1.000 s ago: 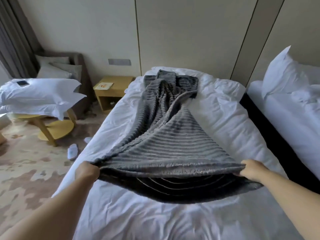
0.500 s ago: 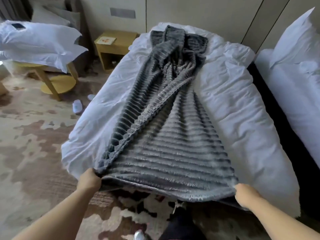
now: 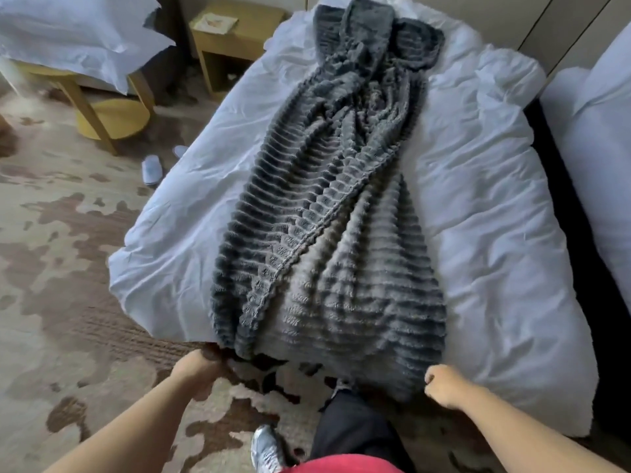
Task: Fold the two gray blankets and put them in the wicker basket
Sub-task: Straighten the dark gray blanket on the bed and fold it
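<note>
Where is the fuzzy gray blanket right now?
In the head view, the gray blanket lies lengthwise down the middle of the white bed, its near end hanging over the foot where the left hand grips its corner.

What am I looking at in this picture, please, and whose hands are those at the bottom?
There is no machine here: a person wears a camera on the head, so the single view looks forward and down at their own arms. A ribbed gray blanket lies lengthwise on the white bed, its near edge hanging over the foot. The left hand grips the near left corner. The right hand is curled at the near right corner; whether it grips is unclear.
</note>
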`<state>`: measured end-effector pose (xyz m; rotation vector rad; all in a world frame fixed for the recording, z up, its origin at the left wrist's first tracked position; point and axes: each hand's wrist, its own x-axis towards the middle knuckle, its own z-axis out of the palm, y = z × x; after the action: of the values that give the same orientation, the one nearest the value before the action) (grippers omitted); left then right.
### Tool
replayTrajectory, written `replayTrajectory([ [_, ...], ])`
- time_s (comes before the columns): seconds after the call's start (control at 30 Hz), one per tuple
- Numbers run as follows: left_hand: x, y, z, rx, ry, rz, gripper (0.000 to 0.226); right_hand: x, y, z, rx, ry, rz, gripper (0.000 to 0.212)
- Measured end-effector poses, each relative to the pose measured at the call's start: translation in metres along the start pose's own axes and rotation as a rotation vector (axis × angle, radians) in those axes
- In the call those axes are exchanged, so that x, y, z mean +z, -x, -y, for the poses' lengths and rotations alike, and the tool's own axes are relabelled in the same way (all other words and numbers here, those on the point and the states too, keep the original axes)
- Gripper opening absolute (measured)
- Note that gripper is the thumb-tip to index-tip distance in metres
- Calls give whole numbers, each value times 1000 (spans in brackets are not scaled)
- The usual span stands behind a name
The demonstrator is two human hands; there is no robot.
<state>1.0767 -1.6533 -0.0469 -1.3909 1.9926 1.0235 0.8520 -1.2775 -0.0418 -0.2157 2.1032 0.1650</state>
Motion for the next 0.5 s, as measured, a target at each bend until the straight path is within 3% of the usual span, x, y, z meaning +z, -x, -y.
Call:
replayTrajectory([
  [0.07, 2, -11, -31, 45, -81, -10, 14, -30, -12, 19, -53, -61, -59, 20],
  [0.2, 7, -45, -91, 103, -58, -31, 14, -97, -47, 52, -104, -152, -107, 25],
  [0.33, 9, -72, -147, 107, 28, -55, 31, -158, -86, 92, -221, -307, -97, 25],
  [0.5, 7, -110, -199, 65, 92, -55, 34, -228, -141, 152, -282, -608, -31, 15],
])
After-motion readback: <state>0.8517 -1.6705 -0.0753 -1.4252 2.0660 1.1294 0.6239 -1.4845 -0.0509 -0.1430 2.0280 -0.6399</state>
